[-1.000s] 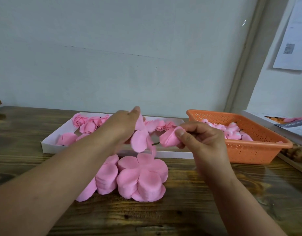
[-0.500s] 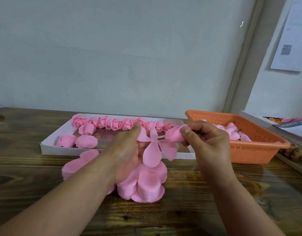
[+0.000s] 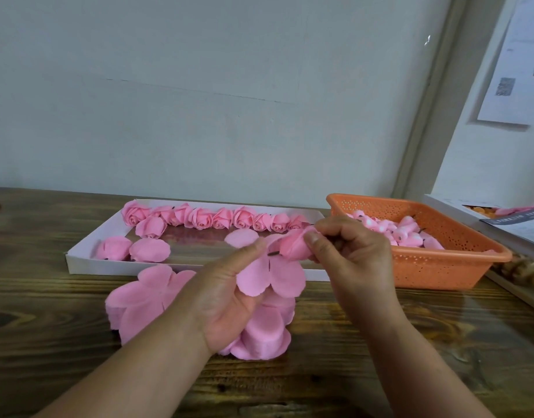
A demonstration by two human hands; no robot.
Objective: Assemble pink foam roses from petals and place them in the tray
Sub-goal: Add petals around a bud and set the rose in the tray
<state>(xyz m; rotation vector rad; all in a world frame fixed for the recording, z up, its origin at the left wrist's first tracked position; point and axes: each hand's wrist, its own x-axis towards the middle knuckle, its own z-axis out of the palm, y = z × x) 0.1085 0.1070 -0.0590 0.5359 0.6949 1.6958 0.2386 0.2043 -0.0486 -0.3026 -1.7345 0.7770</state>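
Left hand (image 3: 226,292) pinching a flat petal sheet (image 3: 268,274) upright, centre slit facing the bud (image 3: 293,247) gripped in right hand (image 3: 347,251), stem aimed to thread through. Held above bench (image 3: 410,342), just before tray (image 3: 88,260) of finished roses (image 3: 217,218), likely for short drop-off.

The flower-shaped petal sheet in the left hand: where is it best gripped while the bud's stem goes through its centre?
Probably by one outer lobe, from the left side, as the left hand holds the petal sheet now. The centre slit faces the bud pinched by the right hand, so an edge grip keeps that hole free and the thin foam uncrushed.
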